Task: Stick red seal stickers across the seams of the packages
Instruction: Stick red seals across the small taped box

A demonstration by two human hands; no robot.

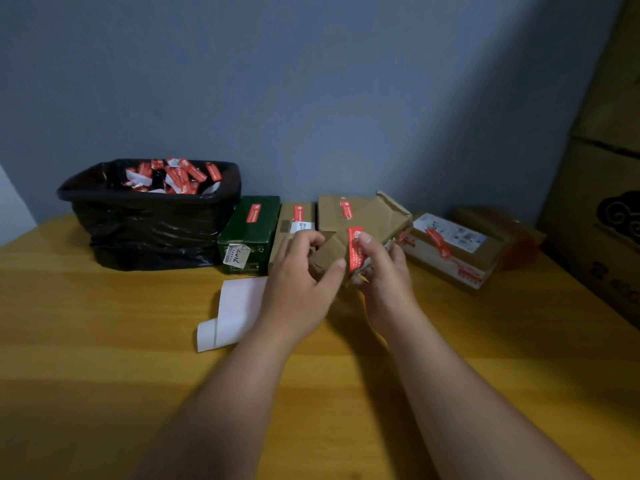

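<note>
Both hands' fingers (367, 241) pinch one red sticker (355, 248), long axis upright.

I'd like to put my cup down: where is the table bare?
Bare: the table left of the white paper, in front of the bin, and the near right corner. Crowded: the back row of boxes, where both hands work a sticker.

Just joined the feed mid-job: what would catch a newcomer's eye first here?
The red seal sticker at centre, pinched in the fingers of the right hand while the left hand reaches in beside it. Behind them a row of packages along the wall already carries red seals. At left, a black-lined bin brims with red and white scraps.
</note>
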